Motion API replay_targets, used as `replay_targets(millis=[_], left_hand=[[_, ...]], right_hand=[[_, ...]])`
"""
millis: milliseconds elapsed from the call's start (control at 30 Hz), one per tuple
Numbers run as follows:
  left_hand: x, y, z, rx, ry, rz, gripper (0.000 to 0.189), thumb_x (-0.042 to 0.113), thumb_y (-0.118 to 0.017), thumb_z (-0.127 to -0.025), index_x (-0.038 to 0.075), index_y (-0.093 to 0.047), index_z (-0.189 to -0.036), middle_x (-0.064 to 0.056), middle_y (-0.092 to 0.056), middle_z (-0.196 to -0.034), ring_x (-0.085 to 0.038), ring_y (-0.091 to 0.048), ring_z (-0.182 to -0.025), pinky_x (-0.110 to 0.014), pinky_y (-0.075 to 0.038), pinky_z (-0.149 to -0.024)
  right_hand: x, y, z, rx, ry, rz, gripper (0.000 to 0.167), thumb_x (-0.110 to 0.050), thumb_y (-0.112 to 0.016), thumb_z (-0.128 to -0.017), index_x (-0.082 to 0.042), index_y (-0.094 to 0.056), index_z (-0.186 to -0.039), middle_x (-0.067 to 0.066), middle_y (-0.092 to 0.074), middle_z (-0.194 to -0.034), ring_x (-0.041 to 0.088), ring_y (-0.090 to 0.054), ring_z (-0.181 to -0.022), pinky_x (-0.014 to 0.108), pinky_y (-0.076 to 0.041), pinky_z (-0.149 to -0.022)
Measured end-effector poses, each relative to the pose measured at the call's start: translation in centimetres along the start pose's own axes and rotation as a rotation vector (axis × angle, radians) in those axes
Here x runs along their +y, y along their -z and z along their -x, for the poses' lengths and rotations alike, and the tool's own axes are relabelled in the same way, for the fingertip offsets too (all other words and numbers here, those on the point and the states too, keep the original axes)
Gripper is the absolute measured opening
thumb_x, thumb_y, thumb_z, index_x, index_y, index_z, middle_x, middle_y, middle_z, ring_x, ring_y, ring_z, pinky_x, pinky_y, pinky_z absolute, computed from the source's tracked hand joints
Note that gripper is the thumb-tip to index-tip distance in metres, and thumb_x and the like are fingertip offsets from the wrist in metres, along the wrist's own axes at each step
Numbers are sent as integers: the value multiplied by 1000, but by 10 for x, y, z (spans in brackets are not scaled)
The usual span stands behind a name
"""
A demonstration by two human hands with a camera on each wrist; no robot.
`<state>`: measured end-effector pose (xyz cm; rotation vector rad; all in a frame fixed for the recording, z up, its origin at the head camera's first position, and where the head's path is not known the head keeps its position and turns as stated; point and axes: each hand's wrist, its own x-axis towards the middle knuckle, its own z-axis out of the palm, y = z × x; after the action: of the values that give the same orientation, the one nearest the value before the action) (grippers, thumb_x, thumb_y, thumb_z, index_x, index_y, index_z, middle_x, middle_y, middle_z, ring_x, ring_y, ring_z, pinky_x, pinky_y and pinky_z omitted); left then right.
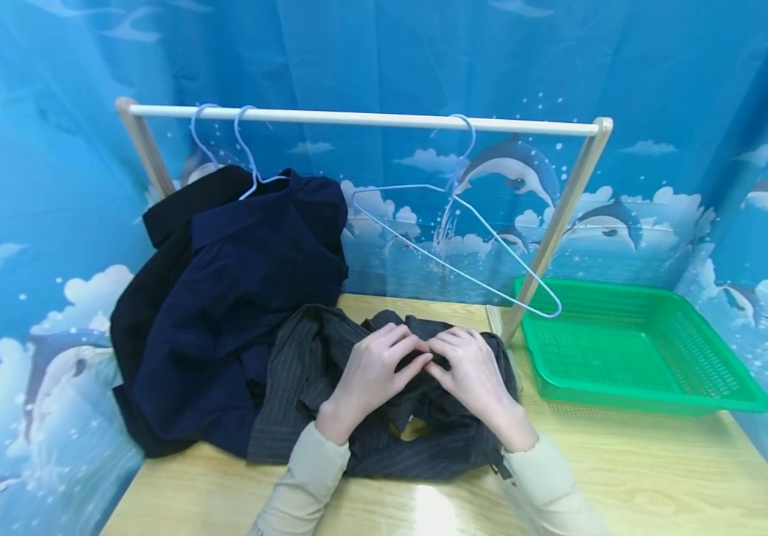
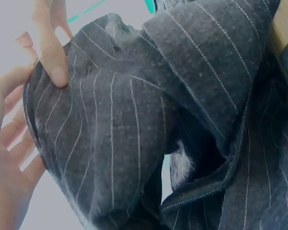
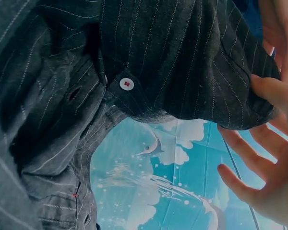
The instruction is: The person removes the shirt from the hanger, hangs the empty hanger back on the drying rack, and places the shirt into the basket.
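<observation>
A dark grey pinstriped shirt lies bunched on the table. My left hand and right hand meet over its upper edge, each pinching the cloth between thumb and fingers. In the left wrist view, a folded-over part of the shirt runs from the left hand, whose other fingers spread behind it. The right wrist view shows the right hand with its thumb pressed on the cloth edge and a white button with red thread. Parts of the shirt are hidden under the hands.
A wooden rack with a white rail stands behind. A navy garment and a black garment hang at left. A bare light-blue hanger hangs at right. Beside the rack post is a green basket.
</observation>
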<state>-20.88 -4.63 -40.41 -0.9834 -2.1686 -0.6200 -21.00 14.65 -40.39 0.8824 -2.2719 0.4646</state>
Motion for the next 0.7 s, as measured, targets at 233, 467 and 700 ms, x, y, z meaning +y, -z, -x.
replay_targets(millis=[233,467,700], left_hand=[[-3,2,-1,9,50,34,22,31,-72,-96,18,-72,-113,4,-69,-104,-13,-63,-98,-28,-53,-88],[-16,15,1,15,174,12,26,29,-69,-98,17,-69,-122,1,-68,-115,-18,-62,-108,-36,-52,-95],[-40,31,20,1,281,-64,25,23,-72,-97,15,-70,-121,-3,-67,-114,-23,-64,-105,-41,-54,-87]], right_hand=[[9,10,9,53,-43,10,19,-14,-88,-77,-13,-79,-93,1,-76,-89,26,-70,-89,50,-51,-86],[28,27,22,109,-117,41,25,-3,-87,-75,-12,-78,-97,5,-76,-90,31,-68,-88,49,-50,-85],[46,33,49,52,-21,66,36,2,-86,-73,-18,-80,-103,3,-76,-91,27,-67,-87,48,-54,-80]])
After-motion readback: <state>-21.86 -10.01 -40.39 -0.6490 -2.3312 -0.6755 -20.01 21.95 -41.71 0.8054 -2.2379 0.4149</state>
